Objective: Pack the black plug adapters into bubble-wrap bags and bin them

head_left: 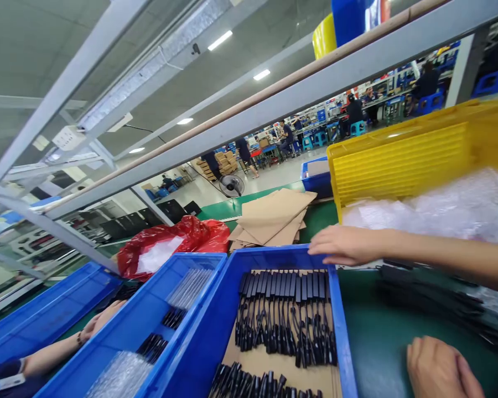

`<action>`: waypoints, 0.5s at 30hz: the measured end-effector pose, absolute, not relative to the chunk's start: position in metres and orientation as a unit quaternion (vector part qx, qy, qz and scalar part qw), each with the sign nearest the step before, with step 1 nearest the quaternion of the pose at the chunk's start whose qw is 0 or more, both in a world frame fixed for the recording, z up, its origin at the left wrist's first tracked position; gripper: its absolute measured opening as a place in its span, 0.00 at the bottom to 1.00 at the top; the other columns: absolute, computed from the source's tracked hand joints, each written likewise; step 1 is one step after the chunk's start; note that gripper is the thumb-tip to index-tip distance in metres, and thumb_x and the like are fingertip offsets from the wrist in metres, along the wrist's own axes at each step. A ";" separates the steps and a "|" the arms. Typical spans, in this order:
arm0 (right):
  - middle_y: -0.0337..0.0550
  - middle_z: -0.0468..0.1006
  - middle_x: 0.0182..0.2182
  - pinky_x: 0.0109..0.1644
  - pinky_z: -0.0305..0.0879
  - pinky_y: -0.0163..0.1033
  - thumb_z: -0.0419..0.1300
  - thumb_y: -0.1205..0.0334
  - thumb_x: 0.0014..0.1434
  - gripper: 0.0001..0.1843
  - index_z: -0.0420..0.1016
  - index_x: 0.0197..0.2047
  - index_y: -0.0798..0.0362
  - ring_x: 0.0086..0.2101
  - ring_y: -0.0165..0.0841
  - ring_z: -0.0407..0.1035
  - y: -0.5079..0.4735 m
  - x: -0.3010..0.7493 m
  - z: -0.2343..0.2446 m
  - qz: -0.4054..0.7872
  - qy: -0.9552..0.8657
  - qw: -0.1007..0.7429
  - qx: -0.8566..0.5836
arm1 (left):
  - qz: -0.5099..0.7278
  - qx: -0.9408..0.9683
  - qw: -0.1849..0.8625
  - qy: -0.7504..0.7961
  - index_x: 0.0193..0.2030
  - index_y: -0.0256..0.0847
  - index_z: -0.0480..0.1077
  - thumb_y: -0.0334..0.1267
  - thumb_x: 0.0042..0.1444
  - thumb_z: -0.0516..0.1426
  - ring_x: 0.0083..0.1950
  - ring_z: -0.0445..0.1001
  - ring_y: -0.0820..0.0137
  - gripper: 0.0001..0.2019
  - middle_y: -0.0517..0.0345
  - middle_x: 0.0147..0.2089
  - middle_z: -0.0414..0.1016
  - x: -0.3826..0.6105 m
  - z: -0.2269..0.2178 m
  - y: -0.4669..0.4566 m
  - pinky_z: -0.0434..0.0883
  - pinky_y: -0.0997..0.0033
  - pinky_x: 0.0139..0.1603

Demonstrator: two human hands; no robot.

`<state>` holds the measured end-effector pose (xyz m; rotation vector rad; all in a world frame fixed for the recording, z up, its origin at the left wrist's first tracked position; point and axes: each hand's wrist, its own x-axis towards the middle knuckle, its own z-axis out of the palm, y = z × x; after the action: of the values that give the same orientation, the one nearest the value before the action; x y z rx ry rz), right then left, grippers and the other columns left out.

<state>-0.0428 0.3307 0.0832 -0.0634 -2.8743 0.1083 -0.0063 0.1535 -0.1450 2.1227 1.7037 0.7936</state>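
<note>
My right hand (348,244) reaches in from the right edge, its fingers hooked over the far right corner of a blue plastic bin (343,331). Inside that bin, black cable assemblies (286,315) with flat rectangular ends lie side by side on a cardboard sheet (249,359); a second group (257,381) lies nearer. My left hand (440,367) is low at the right, over the green table (369,315), apart from the bin. Its fingers are curled, and whatever may be in them is hidden. Beyond it lie blurred dark cables (431,293).
A yellow crate (398,160) with clear plastic bags (440,204) stands back right. Behind the bin are cardboard sheets (269,215) and a red bag (170,237). Another blue bin (136,309) adjoins at left, near a co-worker's hand (97,323). A metal rail (249,119) crosses above.
</note>
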 end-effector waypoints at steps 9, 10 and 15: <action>0.47 0.76 0.31 0.36 0.74 0.41 0.40 0.60 0.67 0.23 0.77 0.47 0.41 0.33 0.36 0.75 0.186 0.103 -0.025 0.226 -0.863 0.287 -0.350 | 0.463 0.590 0.158 0.642 0.39 0.42 0.70 0.27 0.60 0.44 0.42 0.74 0.62 0.14 0.49 0.38 0.74 -0.029 -0.107 0.153 0.71 0.58 0.46; 0.47 0.75 0.34 0.38 0.75 0.43 0.39 0.61 0.67 0.24 0.75 0.51 0.41 0.36 0.37 0.75 0.178 0.087 -0.034 0.227 -0.859 0.288 -0.357 | 0.475 0.577 0.146 0.648 0.39 0.42 0.71 0.29 0.62 0.43 0.42 0.74 0.62 0.15 0.48 0.39 0.74 -0.034 -0.106 0.155 0.71 0.57 0.48; 0.51 0.75 0.31 0.38 0.77 0.56 0.36 0.66 0.65 0.28 0.73 0.55 0.45 0.37 0.47 0.74 0.174 -0.018 -0.065 0.159 -0.830 0.286 -0.451 | 0.496 0.535 0.085 0.679 0.39 0.39 0.72 0.41 0.61 0.49 0.44 0.75 0.59 0.12 0.46 0.41 0.75 -0.053 -0.116 0.166 0.72 0.58 0.46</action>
<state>-0.0185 0.1741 -0.0654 -1.2057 -2.2189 0.4243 -0.0529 0.1661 -0.1164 1.5941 2.0243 1.4800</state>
